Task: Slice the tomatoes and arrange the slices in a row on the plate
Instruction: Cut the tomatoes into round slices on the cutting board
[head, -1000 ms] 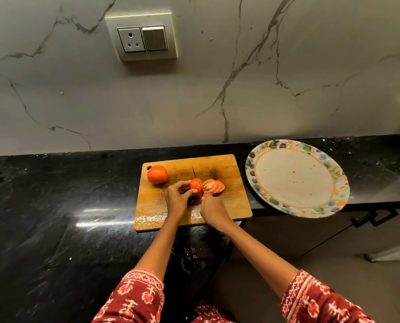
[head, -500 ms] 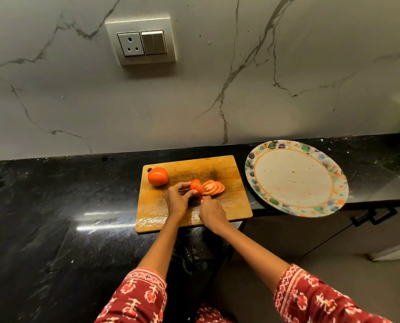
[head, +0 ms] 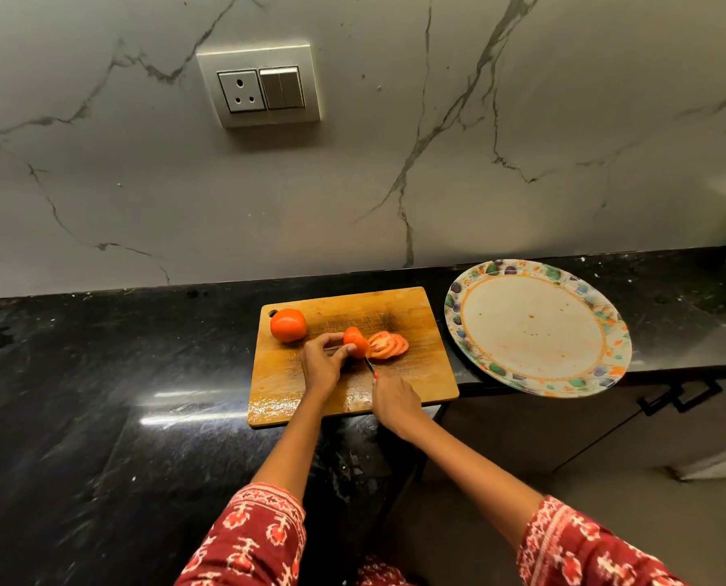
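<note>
Black desk (head: pixel 99 395), board (head: pixel 416 315) on it: our left hand (head: pixel 323 365) pinches the half-cut tomato (head: pixel 355 341), right hand (head: pixel 395 401) grips the knife (head: pixel 369 365) — stub's small, blade could slip into our fingertips; plate (head: pixel 454 306) overhangs, may tip.

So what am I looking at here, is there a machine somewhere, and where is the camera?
No machine: a person works with bare hands, filmed by one wide-angle camera worn on the head, looking down. On the black stone counter lies a wooden cutting board with a whole orange-red tomato and a fan of cut tomato slices. The left hand holds the half-cut tomato steady; the right hand grips a small knife cutting into it. Right of the board sits a round plate with a colourful rim, with no slices on it yet.
</note>
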A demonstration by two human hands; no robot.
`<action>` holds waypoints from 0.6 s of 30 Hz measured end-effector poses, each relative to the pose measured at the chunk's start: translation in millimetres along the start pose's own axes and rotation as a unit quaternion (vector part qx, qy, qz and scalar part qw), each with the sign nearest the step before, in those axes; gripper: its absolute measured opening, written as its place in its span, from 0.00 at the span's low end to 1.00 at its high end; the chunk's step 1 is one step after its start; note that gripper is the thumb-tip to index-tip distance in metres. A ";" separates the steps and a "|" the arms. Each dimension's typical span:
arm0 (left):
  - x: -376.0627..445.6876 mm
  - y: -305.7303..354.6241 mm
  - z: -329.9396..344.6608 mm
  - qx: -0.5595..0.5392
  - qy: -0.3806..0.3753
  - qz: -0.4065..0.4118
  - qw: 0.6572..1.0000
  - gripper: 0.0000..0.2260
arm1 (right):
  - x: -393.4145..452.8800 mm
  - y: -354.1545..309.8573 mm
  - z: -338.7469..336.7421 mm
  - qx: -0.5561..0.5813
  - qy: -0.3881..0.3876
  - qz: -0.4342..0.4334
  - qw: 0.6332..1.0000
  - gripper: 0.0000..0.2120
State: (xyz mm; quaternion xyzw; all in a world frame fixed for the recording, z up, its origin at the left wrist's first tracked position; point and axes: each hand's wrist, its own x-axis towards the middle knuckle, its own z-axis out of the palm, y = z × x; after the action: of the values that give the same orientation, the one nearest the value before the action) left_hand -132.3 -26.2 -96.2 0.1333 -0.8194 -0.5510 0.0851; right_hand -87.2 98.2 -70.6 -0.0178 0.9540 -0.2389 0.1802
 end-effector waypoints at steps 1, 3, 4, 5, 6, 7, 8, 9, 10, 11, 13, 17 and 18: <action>1.5 -1.2 -2.1 0.001 0.000 -0.007 1.000 0.09 | -3.9 4.3 1.8 -0.009 -0.001 -0.007 1.000 0.14; 7.0 -5.6 -5.9 0.002 -0.001 -0.022 1.000 0.08 | -11.1 12.4 4.5 -0.038 -0.002 -0.021 0.999 0.13; 8.8 -6.1 -7.3 -0.002 -0.004 -0.029 1.000 0.08 | -13.4 15.5 5.1 -0.055 0.000 -0.026 0.998 0.12; 9.2 -5.5 -8.6 -0.006 -0.011 -0.034 0.999 0.08 | -14.9 17.1 5.5 -0.069 0.005 -0.030 0.997 0.11; 9.7 -3.7 -9.3 -0.006 -0.021 -0.031 0.999 0.10 | -15.9 17.7 5.6 -0.080 0.010 -0.033 0.996 0.12; 10.0 -1.1 -10.3 -0.001 -0.034 -0.020 0.999 0.13 | -16.6 18.1 5.6 -0.091 0.017 -0.037 0.995 0.12; 10.9 1.1 -11.2 0.006 -0.052 -0.004 0.999 0.16 | -17.0 18.2 5.7 -0.101 0.025 -0.042 0.994 0.11; 11.9 2.7 -12.3 0.014 -0.070 0.013 0.997 0.18 | -17.6 18.5 5.4 -0.107 0.031 -0.046 0.993 0.11; 12.2 4.8 -12.9 0.026 -0.083 0.028 0.996 0.18 | -17.9 19.2 5.3 -0.106 0.034 -0.048 0.993 0.11; 12.2 6.2 -13.0 0.039 -0.088 0.041 0.995 0.18 | -17.8 19.8 5.3 -0.100 0.035 -0.048 0.993 0.11; 10.5 7.4 -11.3 0.053 -0.089 0.058 0.993 0.18 | -17.3 20.3 5.4 -0.085 0.037 -0.045 0.995 0.11; 1.6 4.2 -7.8 0.037 -0.049 0.058 0.996 0.22 | -18.6 16.7 6.4 -0.077 0.043 -0.044 0.995 0.12; 0.7 1.4 -7.9 0.028 -0.038 0.050 0.998 0.22 | -18.2 17.2 7.1 -0.068 0.043 -0.040 0.996 0.12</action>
State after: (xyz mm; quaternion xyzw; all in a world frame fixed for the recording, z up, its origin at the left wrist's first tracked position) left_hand -130.9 -32.9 -92.0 0.0734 -0.8429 -0.5273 0.0775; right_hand -66.8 112.5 -78.3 -0.0582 0.9734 -0.1809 0.1276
